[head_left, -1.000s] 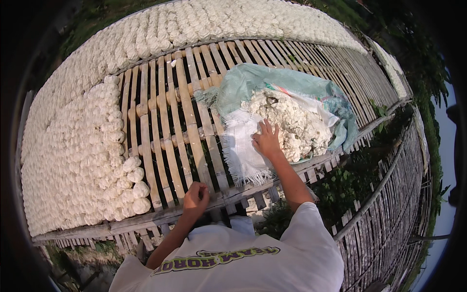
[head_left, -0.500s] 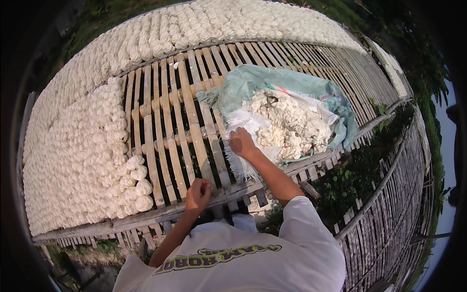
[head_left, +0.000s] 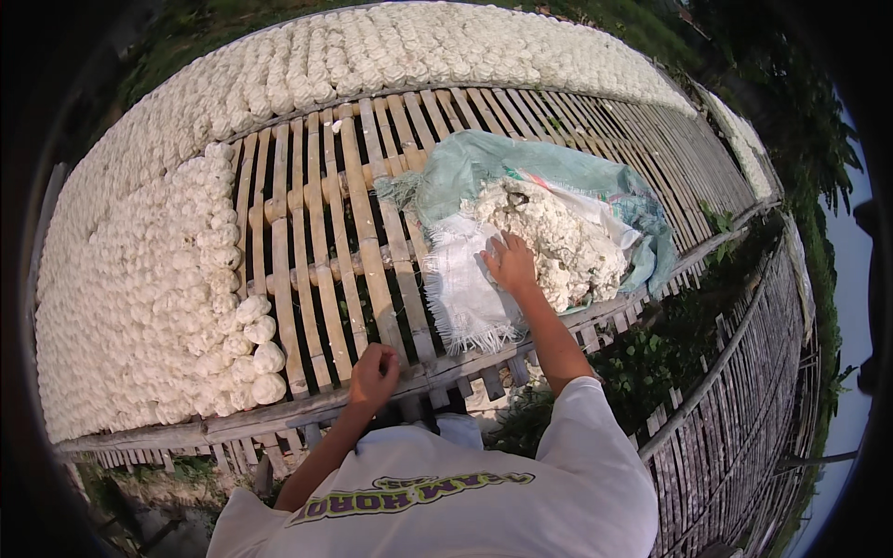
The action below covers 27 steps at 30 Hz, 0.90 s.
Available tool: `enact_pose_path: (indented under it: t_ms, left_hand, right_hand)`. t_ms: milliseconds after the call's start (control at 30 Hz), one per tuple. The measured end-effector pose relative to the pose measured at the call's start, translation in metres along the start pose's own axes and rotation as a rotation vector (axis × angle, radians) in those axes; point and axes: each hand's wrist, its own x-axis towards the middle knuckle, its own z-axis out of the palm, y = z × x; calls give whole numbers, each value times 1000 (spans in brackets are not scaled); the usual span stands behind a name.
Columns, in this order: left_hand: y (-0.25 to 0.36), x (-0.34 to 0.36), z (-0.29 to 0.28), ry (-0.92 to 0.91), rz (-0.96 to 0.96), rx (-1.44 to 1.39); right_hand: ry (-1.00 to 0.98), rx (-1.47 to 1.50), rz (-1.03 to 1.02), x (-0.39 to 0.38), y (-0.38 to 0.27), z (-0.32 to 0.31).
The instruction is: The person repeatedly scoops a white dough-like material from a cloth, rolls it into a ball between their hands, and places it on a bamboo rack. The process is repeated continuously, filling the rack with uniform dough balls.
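Sunlit bamboo slat rack outdoors

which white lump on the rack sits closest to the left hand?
The lump at the near right corner of the laid-out rows, by the rack's front rail. All others lie farther left or back from the left hand.

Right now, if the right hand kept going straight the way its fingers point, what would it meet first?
Right hand points up-left along the edge of the lumpy white dough heap; it likely meets more of that heap on the opened woven sack, though depth is unclear.

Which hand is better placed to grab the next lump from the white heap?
Right hand: it already rests on the white heap in the sack. The left hand sits closed at the rack's near rail.
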Motion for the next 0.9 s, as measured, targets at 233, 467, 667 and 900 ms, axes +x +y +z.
enact_pose_path:
  t_ms: [233,467,667,900]
  left_hand:
    - [-6,-1,0,19,12,-19]
    - [-3,0,0,18,-18,-34]
    - [3,-1,-1,-11,-8,-40]
    - [7,0,-6,4,-21,-49]
  right_hand:
    - [-111,130,107,-38,17,21]
    - [352,896,393,-10,10,6]
    - [-141,177,47,-25,-35,7]
    - [-197,-67,-219,-45,-66,19]
